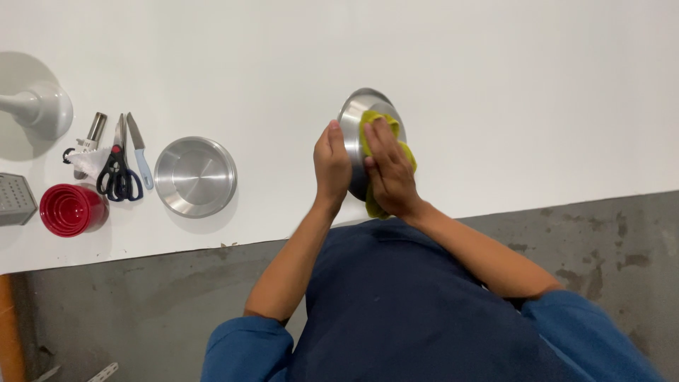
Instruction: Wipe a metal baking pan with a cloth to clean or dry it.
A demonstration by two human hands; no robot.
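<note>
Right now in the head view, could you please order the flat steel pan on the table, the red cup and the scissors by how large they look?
1. Flat steel pan, clearly the largest.
2. Red cup and scissors: too close to rank; the cup is wider, the scissors longer but thin.

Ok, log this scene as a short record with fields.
left hand: grips the rim of a tilted steel bowl
right hand: presses a yellow-green cloth into the bowl
table: white
left side: second steel bowl, scissors, small knife, red cups, grater
</note>
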